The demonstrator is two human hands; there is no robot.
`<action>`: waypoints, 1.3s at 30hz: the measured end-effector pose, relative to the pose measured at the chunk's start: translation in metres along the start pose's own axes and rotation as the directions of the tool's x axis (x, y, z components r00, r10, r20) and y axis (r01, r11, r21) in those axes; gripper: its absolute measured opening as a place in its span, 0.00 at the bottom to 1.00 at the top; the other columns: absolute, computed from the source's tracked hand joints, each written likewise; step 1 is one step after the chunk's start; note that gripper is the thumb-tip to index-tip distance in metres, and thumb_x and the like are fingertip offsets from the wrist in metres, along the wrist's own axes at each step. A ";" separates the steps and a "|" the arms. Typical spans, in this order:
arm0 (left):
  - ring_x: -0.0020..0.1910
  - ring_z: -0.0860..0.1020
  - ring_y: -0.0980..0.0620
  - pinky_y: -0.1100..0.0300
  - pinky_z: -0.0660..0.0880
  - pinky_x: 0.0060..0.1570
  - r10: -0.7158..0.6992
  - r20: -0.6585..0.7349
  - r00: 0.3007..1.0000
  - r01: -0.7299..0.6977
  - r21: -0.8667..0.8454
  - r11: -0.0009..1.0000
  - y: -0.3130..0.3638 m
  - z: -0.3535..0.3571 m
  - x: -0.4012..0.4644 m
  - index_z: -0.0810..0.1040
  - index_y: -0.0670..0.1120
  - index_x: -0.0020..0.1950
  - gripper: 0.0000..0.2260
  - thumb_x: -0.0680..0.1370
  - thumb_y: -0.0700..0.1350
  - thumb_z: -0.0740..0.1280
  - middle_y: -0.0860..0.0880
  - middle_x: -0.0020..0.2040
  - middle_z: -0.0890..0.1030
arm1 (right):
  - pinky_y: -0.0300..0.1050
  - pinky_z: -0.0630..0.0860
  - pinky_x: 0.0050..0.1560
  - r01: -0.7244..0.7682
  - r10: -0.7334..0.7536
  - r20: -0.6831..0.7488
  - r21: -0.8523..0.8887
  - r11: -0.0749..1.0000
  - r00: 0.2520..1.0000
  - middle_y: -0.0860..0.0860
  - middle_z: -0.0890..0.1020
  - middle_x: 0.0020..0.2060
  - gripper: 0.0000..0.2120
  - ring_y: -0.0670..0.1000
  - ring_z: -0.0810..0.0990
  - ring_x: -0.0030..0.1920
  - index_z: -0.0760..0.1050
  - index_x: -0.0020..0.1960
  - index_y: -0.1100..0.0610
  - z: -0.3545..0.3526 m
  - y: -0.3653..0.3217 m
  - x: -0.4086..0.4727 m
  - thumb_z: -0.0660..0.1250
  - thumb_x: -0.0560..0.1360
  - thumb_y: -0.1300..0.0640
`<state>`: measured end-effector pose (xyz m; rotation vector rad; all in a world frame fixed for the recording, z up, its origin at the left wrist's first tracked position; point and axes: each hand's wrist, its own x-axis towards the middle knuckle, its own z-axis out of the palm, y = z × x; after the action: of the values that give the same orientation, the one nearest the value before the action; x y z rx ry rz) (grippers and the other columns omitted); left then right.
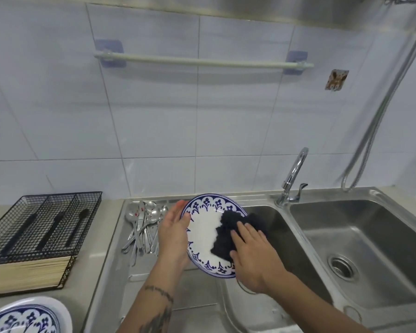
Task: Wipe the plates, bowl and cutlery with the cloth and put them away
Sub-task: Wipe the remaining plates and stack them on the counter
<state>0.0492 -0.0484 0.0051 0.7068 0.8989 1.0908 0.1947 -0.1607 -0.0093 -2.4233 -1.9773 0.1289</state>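
Left hand (172, 233) grips plate (203, 227) rim, tilted over sink (281, 260). Right hand (252, 258) fingers (246, 230) flat, pressing cloth (228, 233). Advice: wipe outward, rotate plate, cover patterned rim.

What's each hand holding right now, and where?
Left hand grips the plate by its left rim. Right hand presses the dark cloth flat against the plate's face.

Even, cool, fairly bright light is cast from above. A soft shadow is thrown on the tiles under the towel rail (202, 61). Glare is seen on the sink basin (360, 239), right of the fingers. Edges are bent by wide-angle distortion, and slight blur is spread throughout.
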 end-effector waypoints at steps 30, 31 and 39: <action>0.47 0.82 0.43 0.42 0.79 0.55 -0.053 -0.177 0.983 0.024 -0.163 0.986 0.006 -0.001 0.033 0.79 0.47 0.58 0.14 0.80 0.31 0.61 0.41 0.57 0.83 | 0.44 0.39 0.74 0.190 -0.168 -0.120 0.210 0.959 0.979 0.44 0.58 0.76 0.29 0.50 0.49 0.77 0.54 0.78 0.48 -0.004 -0.019 -0.016 0.41 0.77 0.47; 0.48 0.82 0.42 0.40 0.79 0.56 -0.068 -0.203 0.977 0.033 -0.172 0.985 0.004 -0.001 0.036 0.80 0.47 0.58 0.14 0.80 0.32 0.61 0.40 0.57 0.83 | 0.45 0.39 0.75 0.203 -0.175 -0.138 0.232 0.951 0.975 0.44 0.58 0.76 0.27 0.50 0.49 0.77 0.53 0.78 0.48 -0.005 -0.022 -0.016 0.43 0.78 0.49; 0.39 0.79 0.47 0.53 0.79 0.33 -0.284 -0.368 0.885 0.243 -0.154 0.958 -0.003 -0.002 0.037 0.71 0.43 0.72 0.18 0.82 0.41 0.60 0.42 0.53 0.82 | 0.46 0.71 0.57 0.238 -0.192 -0.305 0.121 0.964 0.933 0.45 0.78 0.50 0.15 0.50 0.73 0.51 0.72 0.57 0.49 -0.009 -0.020 0.002 0.67 0.71 0.54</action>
<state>0.0558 -0.0138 -0.0077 0.2692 1.2287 1.0378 0.1765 -0.1542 0.0004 -1.9825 -1.9959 -0.0702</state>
